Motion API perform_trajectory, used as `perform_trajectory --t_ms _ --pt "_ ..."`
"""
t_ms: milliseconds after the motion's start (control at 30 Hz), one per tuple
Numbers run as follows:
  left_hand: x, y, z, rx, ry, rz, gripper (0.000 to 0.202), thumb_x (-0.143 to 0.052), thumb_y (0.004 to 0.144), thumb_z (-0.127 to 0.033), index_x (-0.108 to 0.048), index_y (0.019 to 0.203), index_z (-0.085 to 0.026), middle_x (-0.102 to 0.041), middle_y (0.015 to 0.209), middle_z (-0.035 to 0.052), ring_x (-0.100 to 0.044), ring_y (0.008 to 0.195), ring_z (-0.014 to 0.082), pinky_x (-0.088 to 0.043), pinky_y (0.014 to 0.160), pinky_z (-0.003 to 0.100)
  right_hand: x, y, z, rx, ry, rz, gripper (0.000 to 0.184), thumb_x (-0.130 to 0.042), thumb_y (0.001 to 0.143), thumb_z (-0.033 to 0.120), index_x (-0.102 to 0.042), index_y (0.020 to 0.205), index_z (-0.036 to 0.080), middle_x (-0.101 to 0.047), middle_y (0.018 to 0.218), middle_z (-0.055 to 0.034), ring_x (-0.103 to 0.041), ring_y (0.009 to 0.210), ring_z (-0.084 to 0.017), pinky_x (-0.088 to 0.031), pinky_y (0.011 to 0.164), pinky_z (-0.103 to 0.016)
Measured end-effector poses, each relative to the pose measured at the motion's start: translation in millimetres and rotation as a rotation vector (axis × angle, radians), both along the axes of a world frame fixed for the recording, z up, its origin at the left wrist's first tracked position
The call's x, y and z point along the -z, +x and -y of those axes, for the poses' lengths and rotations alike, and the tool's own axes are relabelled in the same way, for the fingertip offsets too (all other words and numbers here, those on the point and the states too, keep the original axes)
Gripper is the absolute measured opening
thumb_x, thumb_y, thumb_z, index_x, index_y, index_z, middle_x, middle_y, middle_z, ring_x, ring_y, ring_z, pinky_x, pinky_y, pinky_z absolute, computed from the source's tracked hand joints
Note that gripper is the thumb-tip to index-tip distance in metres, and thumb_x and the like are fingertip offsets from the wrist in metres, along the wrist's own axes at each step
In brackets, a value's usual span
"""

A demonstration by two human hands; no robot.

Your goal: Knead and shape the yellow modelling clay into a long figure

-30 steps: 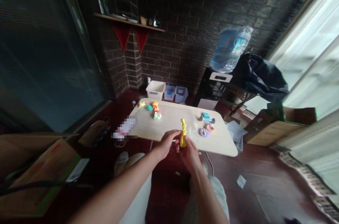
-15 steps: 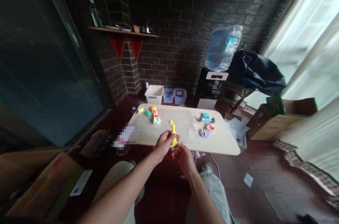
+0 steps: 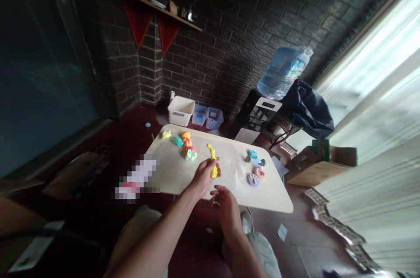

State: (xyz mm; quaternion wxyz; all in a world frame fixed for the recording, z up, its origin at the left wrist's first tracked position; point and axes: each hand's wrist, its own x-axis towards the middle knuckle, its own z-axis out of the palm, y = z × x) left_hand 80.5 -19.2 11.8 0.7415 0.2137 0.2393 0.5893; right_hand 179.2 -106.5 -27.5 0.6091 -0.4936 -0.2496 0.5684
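Note:
My left hand (image 3: 204, 176) grips a long, lumpy piece of yellow modelling clay (image 3: 212, 153) above the front part of the table (image 3: 226, 160). The clay stands nearly upright, its lower end bulging below the thumb. To the right and a little lower, my right hand (image 3: 226, 203) is apart from the clay, fingers loosely curled and spaced, with nothing in them. Several coloured clay lumps, among them an orange one (image 3: 187, 141) and a pale green one (image 3: 191, 154), lie at the table's left. On its right are a purple disc (image 3: 253, 179), a salmon-coloured piece (image 3: 259, 172) and a blue dumbbell-shaped piece (image 3: 256, 160).
Behind the table, a white bin (image 3: 181, 110) and two clear bins (image 3: 215, 117) stand by the brick wall. A water dispenser (image 3: 249, 116) with a wrapped bottle is at the back right. Cardboard boxes (image 3: 318, 166) sit to the right. A shelf (image 3: 147, 0) juts out upper left.
The view has tilted and shifted. My right hand has drawn away from the yellow clay, down and to the right. My left hand keeps its hold.

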Motion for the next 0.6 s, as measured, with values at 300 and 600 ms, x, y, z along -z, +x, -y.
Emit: perform_trajectory --t_ms 300,600 --pt "-10.9 2.3 -56.4 0.062 -0.059 0.078 0.043 -0.076 0.083 -0.056 -0.062 0.082 -0.015 -0.049 0.061 -0.0043 -0.05 0.05 0.0097 -0.043 0.047 0.021 -27.8 0.6 -96.5 0.179 0.149 0.141 0.036 -0.072 0.083 0.051 -0.073 0.103 0.021 -0.075 0.092 -0.0039 -0.069 0.082 -0.021 -0.051 0.066 -0.03" --pt "20.1 18.8 -68.8 -0.022 -0.097 -0.28 0.055 -0.085 0.071 -0.049 -0.043 0.05 -0.021 -0.034 0.036 -0.0091 -0.024 0.031 0.0036 -0.016 0.037 0.022 12.3 6.2 -130.9 0.203 0.098 -0.01 0.026 -0.07 0.086 0.046 -0.073 0.095 0.021 -0.074 0.091 -0.0041 -0.068 0.083 -0.021 -0.052 0.068 -0.031"
